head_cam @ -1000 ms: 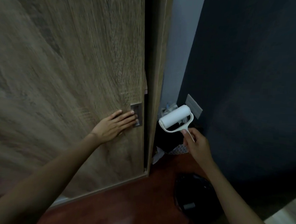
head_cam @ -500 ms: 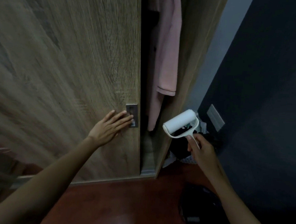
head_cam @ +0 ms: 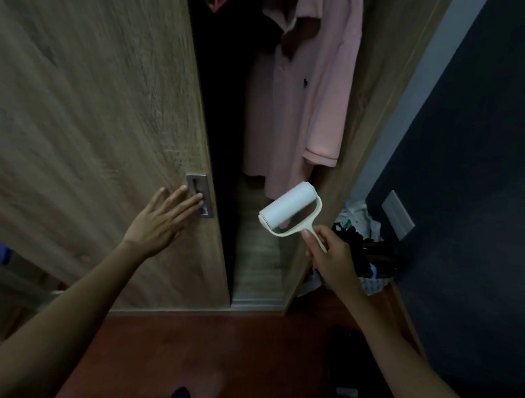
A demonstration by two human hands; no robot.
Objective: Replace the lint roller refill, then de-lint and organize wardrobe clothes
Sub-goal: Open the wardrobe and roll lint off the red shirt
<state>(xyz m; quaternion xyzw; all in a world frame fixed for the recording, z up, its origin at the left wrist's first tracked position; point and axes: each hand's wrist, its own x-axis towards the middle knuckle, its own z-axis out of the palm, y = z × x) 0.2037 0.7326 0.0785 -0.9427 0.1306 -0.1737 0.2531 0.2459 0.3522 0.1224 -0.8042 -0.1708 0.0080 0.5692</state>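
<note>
Door (head_cam: 107,114): slid wider than a second ago; pink shirt (head_cam: 306,94) is exposed for de-linting.
Left hand (head_cam: 159,221): laid flat on it, fingers straight.
Right hand (head_cam: 331,257): lint roller (head_cam: 288,206) is gripped.

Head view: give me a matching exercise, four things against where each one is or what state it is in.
Things:
1. lint roller
2. pink shirt
3. left hand
4. wall plate

Places or states:
A. hangs inside the open wardrobe
B. on the dark wall
C. fingers straight, at the door's metal pull
D. gripped by the right hand

Pairs: 1-D, 2-A, 3-C, 4-B
</note>
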